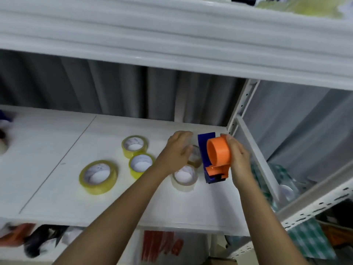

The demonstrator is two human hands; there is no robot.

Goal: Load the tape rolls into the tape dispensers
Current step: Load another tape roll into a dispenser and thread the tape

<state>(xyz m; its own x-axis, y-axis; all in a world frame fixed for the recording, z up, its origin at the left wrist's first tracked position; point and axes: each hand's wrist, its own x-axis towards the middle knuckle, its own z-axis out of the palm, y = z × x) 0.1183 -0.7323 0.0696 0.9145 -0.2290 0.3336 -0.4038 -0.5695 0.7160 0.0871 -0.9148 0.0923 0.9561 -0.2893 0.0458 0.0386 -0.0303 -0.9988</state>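
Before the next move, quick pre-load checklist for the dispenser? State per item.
1. Tape dispenser held: ok, the right hand grips its orange side.
2. Orange hub free of a roll: ok, no tape sits on it.
3. Left hand has a roll: cannot tell, its fingers are blurred over a brownish roll on the shelf.
4. Spare rolls in reach: ok, three yellow rolls and one clear roll lie flat on the shelf.
5. Roll width fits the hub: cannot tell.
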